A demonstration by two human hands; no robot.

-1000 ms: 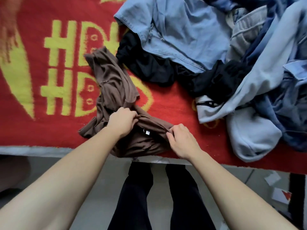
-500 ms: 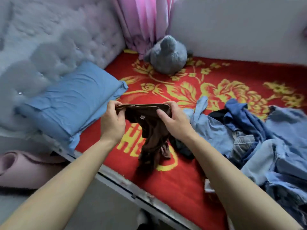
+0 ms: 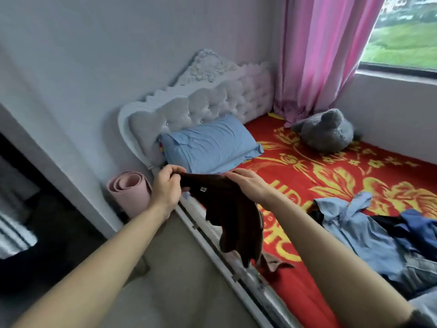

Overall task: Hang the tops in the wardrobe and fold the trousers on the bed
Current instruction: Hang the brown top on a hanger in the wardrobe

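The bed (image 3: 335,197), red and gold, carries a heap of blue clothes (image 3: 369,235) at its near side; the brown garment (image 3: 233,216) hangs over the bed's edge rail, its top hem pinched by the left hand (image 3: 166,188) and the right hand (image 3: 248,184)

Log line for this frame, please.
stage: lifting top | left hand: gripping brown top | right hand: gripping it | hem: on bed

No legible text or labels
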